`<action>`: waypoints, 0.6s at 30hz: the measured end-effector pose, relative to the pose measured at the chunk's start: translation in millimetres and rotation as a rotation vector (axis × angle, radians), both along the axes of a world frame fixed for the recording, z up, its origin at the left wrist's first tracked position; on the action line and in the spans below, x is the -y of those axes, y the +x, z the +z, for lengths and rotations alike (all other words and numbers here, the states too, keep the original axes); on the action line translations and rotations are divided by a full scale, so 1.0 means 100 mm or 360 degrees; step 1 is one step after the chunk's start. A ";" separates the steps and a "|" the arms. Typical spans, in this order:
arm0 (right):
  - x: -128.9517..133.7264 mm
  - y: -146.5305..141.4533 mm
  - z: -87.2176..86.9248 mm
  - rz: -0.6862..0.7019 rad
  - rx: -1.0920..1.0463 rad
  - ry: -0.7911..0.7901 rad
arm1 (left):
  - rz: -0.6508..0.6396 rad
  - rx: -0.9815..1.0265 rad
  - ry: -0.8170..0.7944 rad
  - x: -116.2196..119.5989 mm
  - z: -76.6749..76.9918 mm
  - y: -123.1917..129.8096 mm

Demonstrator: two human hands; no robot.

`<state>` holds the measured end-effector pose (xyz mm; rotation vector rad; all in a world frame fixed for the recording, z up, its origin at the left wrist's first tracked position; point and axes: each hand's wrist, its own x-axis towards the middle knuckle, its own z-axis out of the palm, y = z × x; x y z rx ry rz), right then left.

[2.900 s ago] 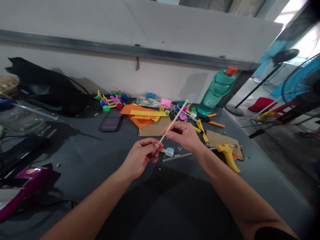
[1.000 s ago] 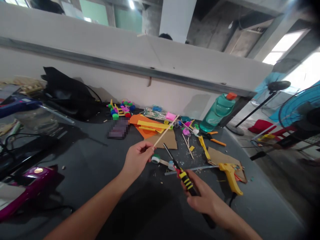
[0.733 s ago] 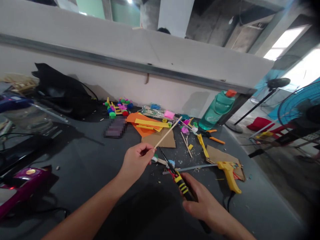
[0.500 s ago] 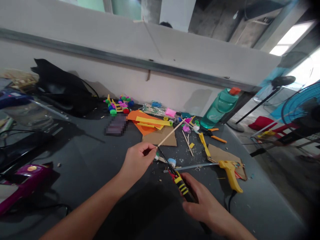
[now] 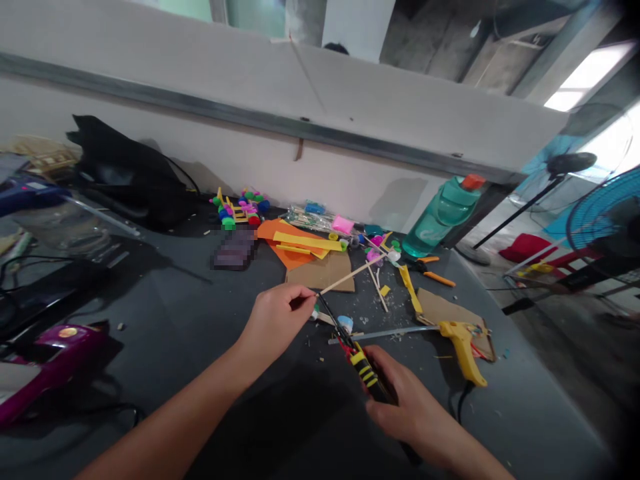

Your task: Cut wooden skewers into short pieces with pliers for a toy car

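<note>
My left hand (image 5: 280,317) pinches one end of a thin wooden stick (image 5: 353,274) between thumb and fingertips. From there the stick points away to the right, over a piece of cardboard (image 5: 320,273). In my right hand (image 5: 400,393) are pliers with black and yellow handles (image 5: 365,369) and long, thin dark jaws. Their tips meet the stick right at my left fingertips; whether they bite into it is too small to tell. A bottle cap (image 5: 345,324), white and light blue, lies beside the jaws.
A yellow glue gun (image 5: 463,350) with a long glue stick lies right, its cord trailing forward. Behind are orange-handled pliers (image 5: 437,272), a teal bottle (image 5: 440,217), orange paper (image 5: 280,240) and colourful pompom pieces (image 5: 240,210). A purple tool (image 5: 60,353) sits left.
The stick has swung clockwise, its far end now lower and farther right. Both hands and the pliers stay nearly in place; the view has shifted slightly.
</note>
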<state>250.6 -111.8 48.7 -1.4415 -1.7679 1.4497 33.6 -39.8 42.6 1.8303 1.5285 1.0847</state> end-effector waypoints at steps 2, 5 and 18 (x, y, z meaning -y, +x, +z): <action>0.00 0.00 0.00 -0.0007 -0.0016 -0.0009 | 0.0011 0.0034 -0.0091 0.00 0.00 0.00; 0.02 0.01 0.00 -0.0007 -0.0053 -0.0032 | 0.0002 0.0048 -0.0113 0.00 0.01 0.01; 0.02 -0.03 0.00 -0.0019 -0.0064 -0.0057 | -0.0018 -0.0080 0.0063 0.00 0.01 0.00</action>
